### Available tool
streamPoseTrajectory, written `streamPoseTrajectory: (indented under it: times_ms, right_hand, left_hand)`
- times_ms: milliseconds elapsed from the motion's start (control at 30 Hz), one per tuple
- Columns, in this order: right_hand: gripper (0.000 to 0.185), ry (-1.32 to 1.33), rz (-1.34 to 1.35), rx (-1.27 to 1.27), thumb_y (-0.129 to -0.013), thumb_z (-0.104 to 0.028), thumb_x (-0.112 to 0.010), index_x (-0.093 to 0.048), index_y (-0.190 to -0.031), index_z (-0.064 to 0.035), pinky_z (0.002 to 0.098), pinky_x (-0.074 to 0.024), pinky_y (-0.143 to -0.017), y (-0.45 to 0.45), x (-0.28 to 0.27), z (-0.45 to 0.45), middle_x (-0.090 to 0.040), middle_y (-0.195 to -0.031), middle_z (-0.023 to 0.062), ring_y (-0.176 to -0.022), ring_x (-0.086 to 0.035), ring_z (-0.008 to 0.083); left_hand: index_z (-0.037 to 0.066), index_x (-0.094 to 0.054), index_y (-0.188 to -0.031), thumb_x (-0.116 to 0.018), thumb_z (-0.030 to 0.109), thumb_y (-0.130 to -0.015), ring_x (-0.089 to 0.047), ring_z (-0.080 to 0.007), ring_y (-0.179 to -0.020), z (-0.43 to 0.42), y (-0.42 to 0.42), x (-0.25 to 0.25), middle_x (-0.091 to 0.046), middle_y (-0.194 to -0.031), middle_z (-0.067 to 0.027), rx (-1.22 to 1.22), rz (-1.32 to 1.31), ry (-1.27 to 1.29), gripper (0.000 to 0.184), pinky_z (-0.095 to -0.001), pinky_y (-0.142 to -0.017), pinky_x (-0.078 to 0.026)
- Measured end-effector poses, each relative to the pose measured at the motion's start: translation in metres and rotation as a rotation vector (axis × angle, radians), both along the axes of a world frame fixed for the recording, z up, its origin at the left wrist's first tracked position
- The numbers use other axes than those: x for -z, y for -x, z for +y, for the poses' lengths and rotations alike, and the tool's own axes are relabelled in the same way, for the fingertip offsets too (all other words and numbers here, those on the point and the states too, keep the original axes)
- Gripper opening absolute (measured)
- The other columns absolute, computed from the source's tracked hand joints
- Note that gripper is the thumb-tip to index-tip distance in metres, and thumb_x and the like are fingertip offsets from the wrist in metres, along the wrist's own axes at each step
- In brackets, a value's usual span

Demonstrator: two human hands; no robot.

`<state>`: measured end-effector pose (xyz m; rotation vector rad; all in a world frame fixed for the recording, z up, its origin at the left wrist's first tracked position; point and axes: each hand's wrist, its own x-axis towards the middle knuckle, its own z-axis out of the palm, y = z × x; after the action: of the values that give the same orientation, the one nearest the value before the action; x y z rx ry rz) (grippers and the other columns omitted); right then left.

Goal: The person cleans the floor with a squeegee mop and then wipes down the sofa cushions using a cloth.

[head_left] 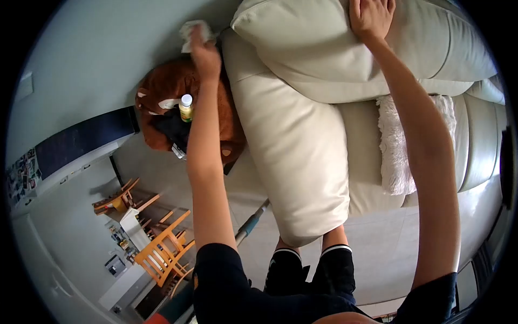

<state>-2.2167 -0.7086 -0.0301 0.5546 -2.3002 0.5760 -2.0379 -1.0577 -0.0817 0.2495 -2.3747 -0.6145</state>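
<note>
My left hand [206, 58], blurred by motion, reaches past the brown plush seat [226, 110] and grips a crumpled white cloth [188, 31] near the grey wall. Below that hand, beside my forearm, a small bottle [185, 110] with a white cap and yellow label stands on the plush. My right hand [372, 20] lies flat on top of the cream leather sofa's back cushion [318, 48]; its fingertips run to the top edge of view. Between my arms is the wide padded armrest [302, 151].
A fluffy white blanket [396, 146] lies on the sofa seat under my right arm. A pole [251, 222] leans near my left elbow. Wooden chairs [162, 254] and a white table [135, 229] stand farther off at left. My knees are by the armrest's front.
</note>
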Motion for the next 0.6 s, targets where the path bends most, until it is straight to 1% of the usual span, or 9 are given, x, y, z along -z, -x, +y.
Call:
streamPoseTrajectory:
  times_ms: [33,67,133,233,333,367,400,467,600]
  right_hand:
    - [0.043,0.004,-0.003,-0.002,-0.096,-0.024,-0.038,-0.051,-0.133,-0.0053,0.0468,-0.0173,-0.119,0.004,0.006,-0.002,-0.046,-0.144,0.0131,-0.139,-0.035,0.031]
    - [0.043,-0.007,-0.017,0.005,-0.096,-0.024,-0.038,-0.051,-0.133,-0.0053,0.0468,-0.0173,-0.119,0.006,0.01,-0.003,-0.046,-0.144,0.0131,-0.139,-0.035,0.031]
    - [0.044,0.008,0.024,0.003,-0.095,-0.024,-0.039,-0.049,-0.134,-0.0065,0.0466,-0.0175,-0.119,0.01,0.015,-0.006,-0.045,-0.145,0.0126,-0.139,-0.034,0.0308]
    - [0.045,-0.004,0.043,-0.011,-0.093,-0.024,-0.04,-0.048,-0.135,-0.0077,0.0466,-0.0177,-0.119,0.013,0.022,-0.005,-0.045,-0.144,0.0121,-0.139,-0.035,0.0303]
    - [0.044,0.022,0.079,-0.004,-0.094,-0.025,-0.04,-0.048,-0.134,-0.0072,0.0467,-0.0185,-0.118,0.017,0.024,-0.006,-0.046,-0.144,0.0117,-0.138,-0.036,0.0298]
    - [0.044,0.032,0.089,-0.007,-0.094,-0.026,-0.04,-0.049,-0.133,-0.007,0.0468,-0.0188,-0.118,0.017,0.023,-0.005,-0.046,-0.143,0.0119,-0.137,-0.036,0.0299]
    - [0.044,0.044,0.096,-0.009,-0.095,-0.026,-0.04,-0.049,-0.133,-0.0068,0.0469,-0.019,-0.118,0.014,0.022,-0.005,-0.047,-0.142,0.012,-0.137,-0.037,0.0299]
    - [0.044,0.052,0.066,-0.021,-0.095,-0.028,-0.041,-0.049,-0.133,-0.0064,0.0465,-0.0189,-0.118,0.009,0.014,-0.002,-0.047,-0.142,0.0122,-0.137,-0.036,0.0298]
    - [0.045,0.008,0.037,-0.09,-0.096,-0.031,-0.042,-0.05,-0.132,-0.005,0.0456,-0.019,-0.118,-0.002,0.002,0.016,-0.049,-0.14,0.0126,-0.137,-0.037,0.0293]
  left_hand:
    - [0.0,-0.048,-0.138,-0.045,-0.008,-0.085,-0.034,-0.0399,-0.14,-0.001,0.007,0.026,-0.043,-0.145,-0.0263,0.103,-0.052,-0.009,0.054,-0.0483,-0.117,-0.024]
    - [0.003,-0.047,-0.14,-0.048,-0.001,-0.087,-0.032,-0.0393,-0.141,0.009,0.013,0.054,-0.041,-0.148,-0.0218,0.039,-0.141,-0.057,0.053,-0.0549,-0.115,-0.024]
    - [0.005,-0.05,-0.138,-0.051,0.006,-0.088,-0.032,-0.0392,-0.141,0.055,0.018,0.078,-0.044,-0.148,-0.0159,-0.157,-0.358,0.222,0.05,-0.0595,-0.113,-0.024]
    - [0.008,-0.053,-0.135,-0.052,0.005,-0.088,-0.036,-0.0394,-0.138,0.058,0.014,0.071,-0.046,-0.147,-0.012,-0.118,-0.446,0.178,0.047,-0.0601,-0.111,-0.028]
    - [0.008,-0.054,-0.133,-0.052,0.004,-0.088,-0.042,-0.0395,-0.134,0.064,-0.015,0.061,-0.049,-0.144,-0.0127,-0.036,-0.405,0.113,0.046,-0.0593,-0.11,-0.031]
    - [0.004,-0.055,-0.131,-0.052,0.002,-0.087,-0.045,-0.0385,-0.131,0.077,-0.028,0.054,-0.05,-0.142,-0.0127,-0.075,-0.382,0.15,0.044,-0.0573,-0.11,-0.034]
    - [0.004,-0.055,-0.131,-0.052,0.002,-0.087,-0.045,-0.0385,-0.131,0.091,-0.042,0.052,-0.05,-0.142,-0.0127,-0.079,-0.389,0.163,0.044,-0.0573,-0.11,-0.034]
    - [0.002,-0.055,-0.129,-0.054,-0.001,-0.084,-0.044,-0.037,-0.133,0.126,-0.074,0.052,-0.051,-0.141,-0.0117,-0.264,-0.444,0.099,0.045,-0.0554,-0.111,-0.033]
    - [0.005,-0.054,-0.131,-0.059,-0.005,-0.082,-0.04,-0.0328,-0.138,0.202,-0.148,0.064,-0.049,-0.144,-0.0091,-0.256,-0.452,0.151,0.051,-0.0529,-0.115,-0.029]
